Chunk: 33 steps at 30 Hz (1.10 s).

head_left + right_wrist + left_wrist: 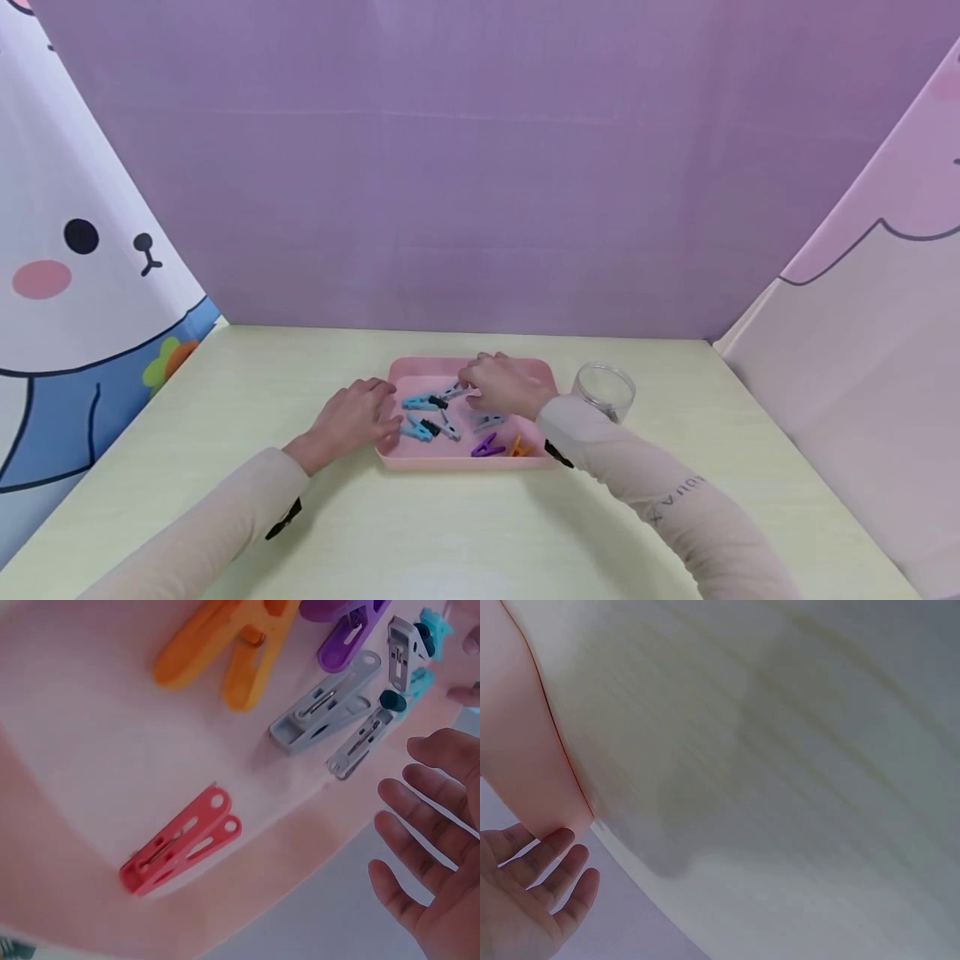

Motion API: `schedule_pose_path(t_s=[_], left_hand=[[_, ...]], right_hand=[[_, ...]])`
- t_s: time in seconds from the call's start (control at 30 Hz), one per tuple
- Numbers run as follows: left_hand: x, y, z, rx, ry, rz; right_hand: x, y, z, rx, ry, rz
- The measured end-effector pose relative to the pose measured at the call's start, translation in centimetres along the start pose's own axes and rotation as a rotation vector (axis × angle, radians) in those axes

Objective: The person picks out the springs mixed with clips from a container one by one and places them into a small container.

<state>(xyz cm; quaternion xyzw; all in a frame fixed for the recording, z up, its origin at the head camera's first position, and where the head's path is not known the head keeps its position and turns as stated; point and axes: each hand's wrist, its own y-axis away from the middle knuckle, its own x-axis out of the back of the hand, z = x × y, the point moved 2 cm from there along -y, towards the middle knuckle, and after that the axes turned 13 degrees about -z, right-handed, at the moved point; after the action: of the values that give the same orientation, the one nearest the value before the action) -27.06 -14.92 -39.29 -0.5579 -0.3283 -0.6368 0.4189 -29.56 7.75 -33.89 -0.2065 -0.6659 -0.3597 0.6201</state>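
A pink tray (431,462) holds several clothespins. My left hand (356,417) is at its left side, and in the left wrist view its slightly bent fingers (551,847) touch the tray's outer wall (536,765). Over the tray's far part, my right hand (502,386) has its fingers near a grey clothespin (453,391); the right wrist view shows those fingers (420,851) spread, with nothing between them. Blue clothespins (420,402) lie on the left, a purple clothespin (487,447) and an orange clothespin (520,447) at the near side. A red clothespin (180,844) is hidden from the head view.
A clear round jar (604,387) stands right of the tray, partly behind the right sleeve (637,467). The pale table (420,533) ends at a purple backdrop (465,208), with printed cloth (97,333) on the left side.
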Motion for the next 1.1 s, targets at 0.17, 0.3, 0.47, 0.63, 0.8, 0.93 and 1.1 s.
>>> schedule_pose_path(t_s=[0.17, 0.3, 0.47, 0.63, 0.8, 0.93, 1.1], left_hand=[[0.0, 0.0, 0.0, 0.014, 0.011, -0.01], [-0.1, -0.1, 0.0, 0.02, 0.008, -0.012], [0.0, -0.1, 0.0, 0.015, 0.005, -0.007], [-0.1, -0.1, -0.1, 0.009, 0.005, -0.001], [-0.2, -0.1, -0.2, 0.01, 0.005, 0.001], [-0.2, -0.1, -0.2, 0.01, 0.002, 0.006], [-0.2, -0.1, -0.2, 0.006, -0.005, 0.009]], right_hand=[[-0.4, -1.4, -0.4, 0.024, 0.009, -0.009], [-0.9, -2.5, -0.7, 0.036, 0.012, -0.011], [-1.0, -3.3, -1.1, 0.059, -0.008, -0.02], [-1.1, -3.8, -1.4, 0.044, -0.016, -0.039], [-1.1, -4.2, -1.5, 0.029, -0.024, -0.059], [-1.2, -4.5, -1.5, 0.02, -0.019, -0.065], [-1.4, -4.9, -1.6, 0.017, 0.024, -0.067]])
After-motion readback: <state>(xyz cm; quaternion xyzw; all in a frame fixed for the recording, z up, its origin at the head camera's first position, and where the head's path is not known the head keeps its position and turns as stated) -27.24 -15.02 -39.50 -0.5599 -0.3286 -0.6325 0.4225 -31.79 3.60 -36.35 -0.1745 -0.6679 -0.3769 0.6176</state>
